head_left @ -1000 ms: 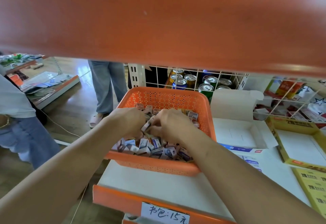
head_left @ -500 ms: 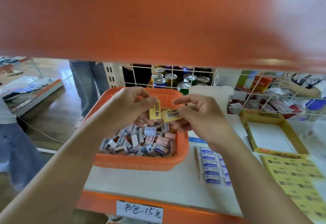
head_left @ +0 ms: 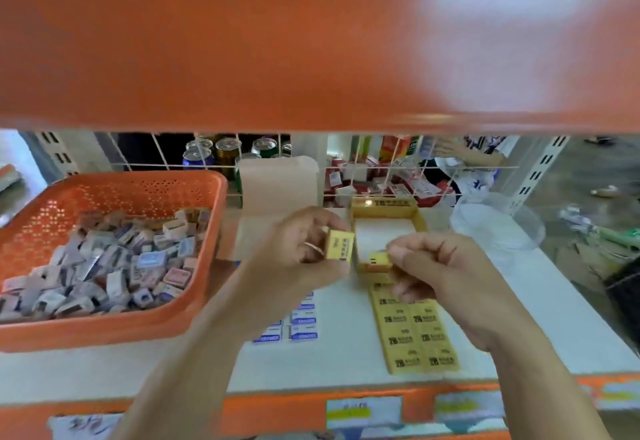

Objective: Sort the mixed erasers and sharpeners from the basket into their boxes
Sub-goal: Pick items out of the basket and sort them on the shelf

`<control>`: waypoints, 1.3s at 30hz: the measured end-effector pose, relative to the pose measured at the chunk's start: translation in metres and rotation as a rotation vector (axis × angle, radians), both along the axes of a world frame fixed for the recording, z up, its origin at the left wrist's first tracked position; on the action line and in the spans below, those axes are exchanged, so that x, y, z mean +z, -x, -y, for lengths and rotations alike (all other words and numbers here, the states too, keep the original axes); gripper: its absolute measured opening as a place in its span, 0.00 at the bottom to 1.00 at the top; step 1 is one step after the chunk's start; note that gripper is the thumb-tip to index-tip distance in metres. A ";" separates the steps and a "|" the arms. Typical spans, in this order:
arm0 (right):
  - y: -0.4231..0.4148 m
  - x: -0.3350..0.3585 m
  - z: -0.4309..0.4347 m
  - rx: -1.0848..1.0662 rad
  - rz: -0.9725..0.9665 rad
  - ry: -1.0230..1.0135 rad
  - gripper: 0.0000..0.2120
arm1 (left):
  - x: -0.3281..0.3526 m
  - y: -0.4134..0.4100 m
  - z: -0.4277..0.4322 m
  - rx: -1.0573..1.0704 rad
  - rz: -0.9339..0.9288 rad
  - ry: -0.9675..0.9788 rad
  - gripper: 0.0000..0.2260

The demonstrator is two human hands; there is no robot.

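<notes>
An orange perforated basket [head_left: 145,187] at the left holds several small wrapped erasers and sharpeners [head_left: 114,259]. My left hand [head_left: 298,249] pinches a yellow eraser [head_left: 341,244] upright. My right hand [head_left: 433,266] pinches a second yellow eraser [head_left: 379,260]. Both hands hover just in front of an open yellow box [head_left: 384,206], whose flat lid [head_left: 412,332] lies toward me. An open white box [head_left: 277,180] stands left of it, with blue-and-white erasers [head_left: 298,325] lined up in front.
An orange shelf [head_left: 311,41] overhangs the top of the view. A wire grid [head_left: 346,166] backs the white shelf, with drink cans [head_left: 221,152] and red packs [head_left: 408,187] behind. A clear plastic bag [head_left: 495,225] lies right of the yellow box. Another person's hand [head_left: 450,147] shows behind the grid.
Both hands left the basket, each lifting out a yellow eraser, and moved right to the yellow box. The view shifted right with them.
</notes>
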State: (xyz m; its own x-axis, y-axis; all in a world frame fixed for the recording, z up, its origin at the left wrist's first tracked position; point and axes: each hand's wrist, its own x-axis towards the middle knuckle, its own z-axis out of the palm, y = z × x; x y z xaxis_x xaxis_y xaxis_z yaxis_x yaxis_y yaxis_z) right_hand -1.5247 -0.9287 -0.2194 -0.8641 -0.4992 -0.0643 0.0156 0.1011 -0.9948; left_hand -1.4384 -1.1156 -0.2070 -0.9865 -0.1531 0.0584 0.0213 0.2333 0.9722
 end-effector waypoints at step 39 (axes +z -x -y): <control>0.044 -0.057 -0.107 0.145 -0.320 -0.564 0.12 | -0.060 0.049 -0.126 0.006 0.198 0.622 0.14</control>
State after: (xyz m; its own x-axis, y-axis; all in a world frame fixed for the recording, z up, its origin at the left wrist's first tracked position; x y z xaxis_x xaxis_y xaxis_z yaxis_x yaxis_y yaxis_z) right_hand -1.5687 -0.8217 -0.2768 -0.8105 -0.5769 -0.1013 -0.3249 0.5867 -0.7418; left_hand -1.4875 -0.9897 -0.2667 -0.9870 -0.1545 -0.0448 -0.1470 0.7533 0.6410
